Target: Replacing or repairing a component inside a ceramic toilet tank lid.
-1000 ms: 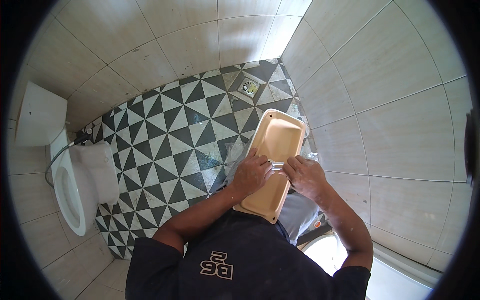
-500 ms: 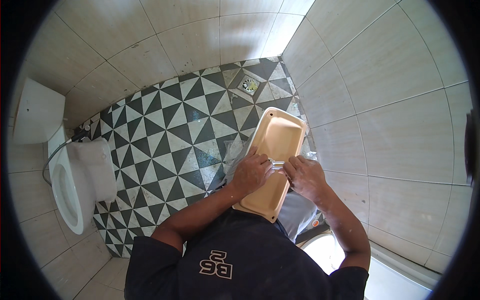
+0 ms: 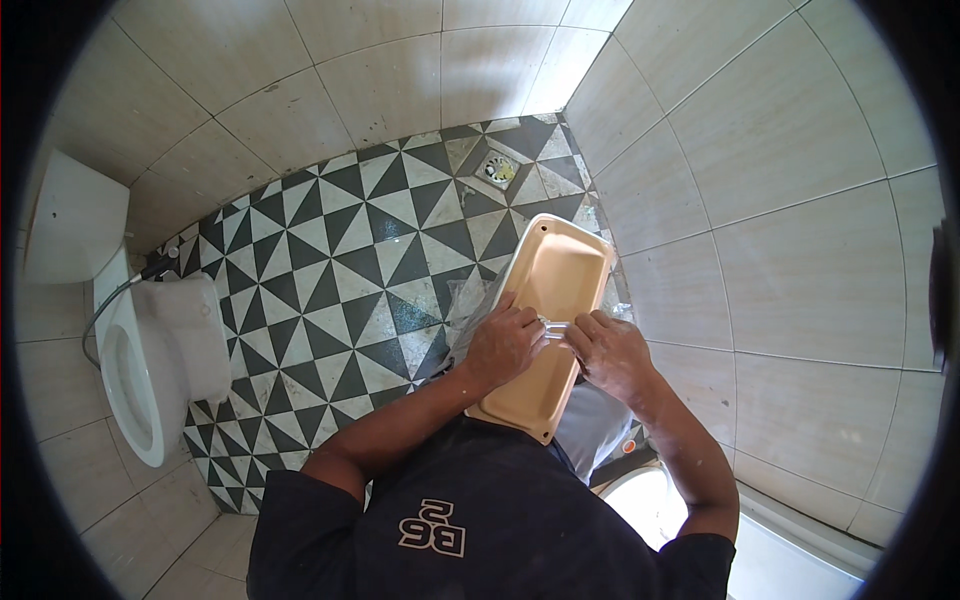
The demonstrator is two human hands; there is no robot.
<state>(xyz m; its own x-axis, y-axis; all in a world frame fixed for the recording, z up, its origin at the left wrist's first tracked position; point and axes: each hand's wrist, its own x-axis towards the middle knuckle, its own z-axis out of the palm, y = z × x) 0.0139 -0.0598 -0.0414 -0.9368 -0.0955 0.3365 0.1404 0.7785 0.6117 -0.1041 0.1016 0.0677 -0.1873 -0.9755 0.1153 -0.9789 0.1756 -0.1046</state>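
Note:
Across my lap lies a long, shallow, tray-like piece (image 3: 565,262), tan inside with a white outer edge and small dark holes at its ends. Over its middle, my left hand (image 3: 503,347) and my right hand (image 3: 610,352) face each other with curled fingers. Between their fingertips they pinch a small, shiny, pale piece with two parallel bars (image 3: 556,329). Its material and exact kind are too small to make out, and the fingers cover both its ends. Beside the left hand, crumpled clear plastic (image 3: 466,300) shows along the tray-like piece.
A white toilet (image 3: 135,385) with its tank (image 3: 78,220) stands at the left, with a hose and dark spray head (image 3: 158,266) next to it. A drain (image 3: 499,170) sits in the patterned tile floor (image 3: 340,270). Pale tiled walls (image 3: 800,270) rise close on the right.

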